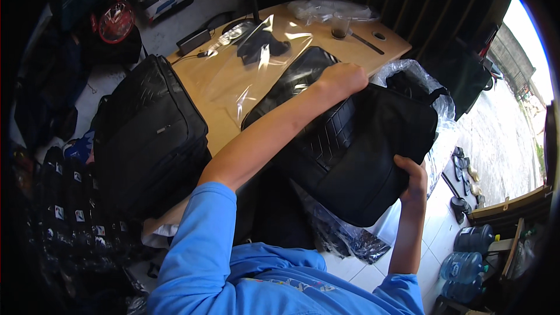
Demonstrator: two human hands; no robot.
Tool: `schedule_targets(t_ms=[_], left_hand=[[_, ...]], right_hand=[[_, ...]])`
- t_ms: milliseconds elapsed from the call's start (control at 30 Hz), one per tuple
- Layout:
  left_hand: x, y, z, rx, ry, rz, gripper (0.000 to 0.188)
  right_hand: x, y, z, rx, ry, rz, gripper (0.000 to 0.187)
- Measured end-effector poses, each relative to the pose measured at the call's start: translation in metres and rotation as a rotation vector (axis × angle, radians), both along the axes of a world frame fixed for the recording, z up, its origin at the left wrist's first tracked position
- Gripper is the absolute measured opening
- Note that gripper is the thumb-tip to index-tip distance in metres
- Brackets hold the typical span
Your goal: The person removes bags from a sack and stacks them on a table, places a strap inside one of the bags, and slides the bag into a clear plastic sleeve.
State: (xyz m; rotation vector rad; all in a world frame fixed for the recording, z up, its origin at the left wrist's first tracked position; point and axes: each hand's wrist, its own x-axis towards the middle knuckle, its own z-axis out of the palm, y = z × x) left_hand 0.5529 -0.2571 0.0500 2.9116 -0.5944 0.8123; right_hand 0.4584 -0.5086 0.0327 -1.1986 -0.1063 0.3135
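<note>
A black bag (373, 157) with a patterned, shiny panel is tilted in front of me, against the table's near edge. My left hand (344, 79) reaches across it and is closed at its upper edge; the exact part gripped is hidden by the fist. Lower down, my right hand (413, 178) grips the bag's right side, thumb on the near face and fingers out of sight behind. Clear plastic film (242, 81) lies on the table just left of this bag. Another black bag (154, 122), with a similar patterned panel, stands upright to the left.
On the wooden table (391, 35) are a clear cup (340, 26), a dark strip (368, 44) and crumpled clear packaging (332, 10). Plastic-wrapped goods (76, 216) pile up at left. Large water bottles (461, 268) and shoes (461, 210) sit on the floor at right.
</note>
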Motion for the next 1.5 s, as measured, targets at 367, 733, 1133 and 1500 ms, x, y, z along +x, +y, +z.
schedule_targets(t_ms=[367,733,1133,1500], left_hand=[[0.012,0.008,0.008,0.202,0.028,0.018,0.011],[-0.001,0.038,-0.028,-0.003,-0.197,-0.056,0.005],[-0.018,0.027,-0.014,0.014,-0.234,-0.107,0.004],[-0.015,0.039,0.016,0.184,-0.204,0.044,0.007]], right_hand=[[0.006,-0.025,-0.044,0.042,-0.083,0.012,0.05],[0.08,-0.043,-0.049,-0.01,0.213,0.048,0.035],[0.113,0.05,0.029,-1.068,-0.718,0.511,0.037],[0.108,0.096,0.037,-0.836,-0.709,0.374,0.036]])
